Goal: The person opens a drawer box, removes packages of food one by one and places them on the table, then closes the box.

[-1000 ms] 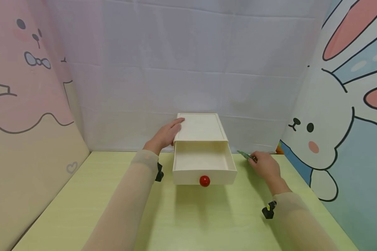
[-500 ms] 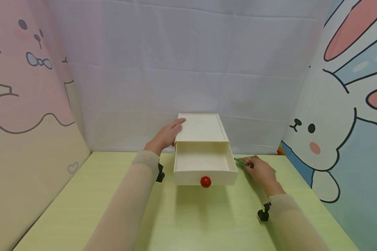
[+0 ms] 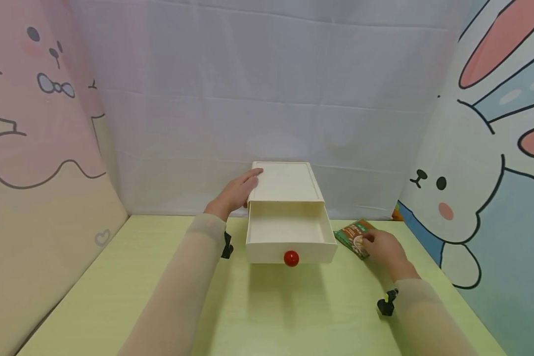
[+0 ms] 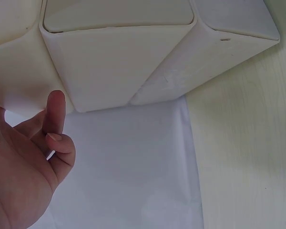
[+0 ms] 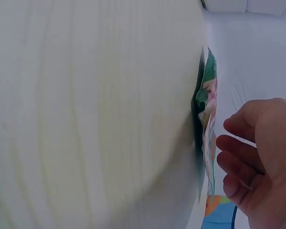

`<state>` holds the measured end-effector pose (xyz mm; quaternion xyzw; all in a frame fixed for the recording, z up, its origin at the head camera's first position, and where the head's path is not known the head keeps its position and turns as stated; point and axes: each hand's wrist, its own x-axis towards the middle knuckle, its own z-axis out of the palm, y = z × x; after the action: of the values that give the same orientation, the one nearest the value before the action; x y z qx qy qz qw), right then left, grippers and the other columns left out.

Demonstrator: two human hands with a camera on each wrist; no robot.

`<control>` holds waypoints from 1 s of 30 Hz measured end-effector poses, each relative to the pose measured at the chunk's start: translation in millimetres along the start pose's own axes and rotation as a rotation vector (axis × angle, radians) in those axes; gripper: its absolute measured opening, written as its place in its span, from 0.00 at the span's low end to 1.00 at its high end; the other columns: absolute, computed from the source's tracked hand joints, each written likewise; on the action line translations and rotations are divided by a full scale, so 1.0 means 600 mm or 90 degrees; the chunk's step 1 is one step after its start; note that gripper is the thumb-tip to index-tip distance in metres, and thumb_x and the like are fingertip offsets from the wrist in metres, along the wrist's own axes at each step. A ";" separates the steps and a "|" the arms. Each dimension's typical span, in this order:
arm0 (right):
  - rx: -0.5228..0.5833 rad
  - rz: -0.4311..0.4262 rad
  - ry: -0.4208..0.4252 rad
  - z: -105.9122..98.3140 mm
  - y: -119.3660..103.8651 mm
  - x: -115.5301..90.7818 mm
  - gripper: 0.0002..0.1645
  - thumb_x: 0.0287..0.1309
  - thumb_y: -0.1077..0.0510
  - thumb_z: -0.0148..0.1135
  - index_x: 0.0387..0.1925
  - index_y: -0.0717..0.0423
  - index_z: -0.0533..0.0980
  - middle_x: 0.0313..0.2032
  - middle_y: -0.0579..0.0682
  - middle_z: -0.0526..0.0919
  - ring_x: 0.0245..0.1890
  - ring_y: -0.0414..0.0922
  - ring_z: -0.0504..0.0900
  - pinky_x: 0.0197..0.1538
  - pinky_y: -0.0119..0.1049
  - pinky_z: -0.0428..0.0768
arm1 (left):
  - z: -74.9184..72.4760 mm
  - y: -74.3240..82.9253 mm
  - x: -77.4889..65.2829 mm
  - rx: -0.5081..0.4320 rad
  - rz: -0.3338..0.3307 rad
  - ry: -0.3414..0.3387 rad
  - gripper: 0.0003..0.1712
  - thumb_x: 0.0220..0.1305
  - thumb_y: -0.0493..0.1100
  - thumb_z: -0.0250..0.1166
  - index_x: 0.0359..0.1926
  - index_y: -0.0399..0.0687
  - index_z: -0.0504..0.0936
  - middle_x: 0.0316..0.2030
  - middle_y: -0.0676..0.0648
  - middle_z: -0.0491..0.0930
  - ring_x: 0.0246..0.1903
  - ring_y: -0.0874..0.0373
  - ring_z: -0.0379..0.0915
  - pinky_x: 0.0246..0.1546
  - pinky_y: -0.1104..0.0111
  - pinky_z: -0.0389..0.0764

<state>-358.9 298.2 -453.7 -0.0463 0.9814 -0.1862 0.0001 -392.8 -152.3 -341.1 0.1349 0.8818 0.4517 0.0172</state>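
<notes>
A white drawer box [image 3: 289, 183] stands at the middle of the table, its drawer [image 3: 291, 252] pulled out, with a red ball knob [image 3: 291, 258] on the front. My left hand [image 3: 235, 193] rests against the box's left side, fingertips reaching the top edge; in the left wrist view, this hand [image 4: 28, 167] touches the pale wall with fingers partly bent. Right of the drawer, a green and brown food packet [image 3: 353, 238] lies flat on the table. My right hand [image 3: 386, 249] hovers at its right edge; in the right wrist view, loosely bent fingers stand slightly apart from the packet [image 5: 207, 109].
The pale green table [image 3: 169, 282] runs up to a white cloth backdrop [image 3: 267, 89]. Cartoon-printed panels [image 3: 485, 188] stand at both sides. A small orange patch [image 3: 397, 212] shows at the back right corner. Each wrist wears a black camera mount [image 3: 387, 302].
The packet, held tilted in my right hand before, now lies flat beside the drawer. My right hand has let go and drawn back rightward. The left hand and box stay put.
</notes>
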 end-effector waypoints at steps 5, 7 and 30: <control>-0.028 0.010 -0.026 -0.005 0.025 -0.007 0.22 0.72 0.52 0.54 0.56 0.62 0.81 0.52 0.65 0.83 0.49 0.63 0.82 0.52 0.60 0.78 | 0.002 0.002 0.000 -0.009 -0.002 0.001 0.29 0.78 0.65 0.36 0.77 0.81 0.56 0.71 0.51 0.65 0.39 0.23 0.71 0.48 0.39 0.77; -0.026 0.010 -0.041 -0.002 0.033 -0.007 0.22 0.71 0.52 0.54 0.55 0.62 0.82 0.53 0.66 0.83 0.52 0.65 0.81 0.54 0.60 0.78 | 0.002 0.002 0.000 -0.011 -0.001 0.001 0.29 0.78 0.65 0.36 0.77 0.81 0.56 0.74 0.52 0.61 0.38 0.24 0.72 0.49 0.39 0.77; -0.071 0.021 -0.072 0.016 0.002 0.009 0.33 0.68 0.50 0.51 0.70 0.61 0.70 0.66 0.79 0.61 0.62 0.81 0.62 0.59 0.73 0.68 | 0.001 0.000 0.001 -0.012 -0.003 0.006 0.30 0.78 0.65 0.36 0.78 0.79 0.56 0.76 0.53 0.59 0.32 0.39 0.75 0.48 0.41 0.78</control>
<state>-364.2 295.3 -463.0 -0.0401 0.9893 -0.1283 0.0560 -393.4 -151.9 -341.3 0.1305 0.8778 0.4607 0.0154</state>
